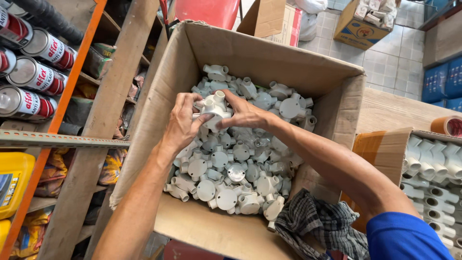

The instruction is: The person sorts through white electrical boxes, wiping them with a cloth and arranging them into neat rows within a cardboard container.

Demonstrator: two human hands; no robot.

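1. Large open cardboard box (269, 60) fills the centre of the frame. It is partly filled with loose white plastic conduit junction boxes (226, 173), round bodies with short tube outlets, heaped mostly toward the upper and middle part.
2. Left hand (182, 120) and right hand (245, 114) meet above the heap, centre of frame, slightly above the middle.
3. Both hands hold one white junction fitting (214, 108) between them. The left fingers curl around its left side; the right thumb and fingers close on its right side. One tube outlet points up between the hands. The grip is narrow, closed on the fitting.
4. The held fitting sits just above the pile; whether it touches the pieces beneath cannot be told.
5. A grey checked cloth (317, 221) lies on the box's lower right edge.
6. Right edge of frame: second carton (385, 149) with white fittings stacked in rows.
7. Upper left: metal cans (36, 77) lying on an orange-framed shelf.
8. Lower left: yellow container (13, 183).
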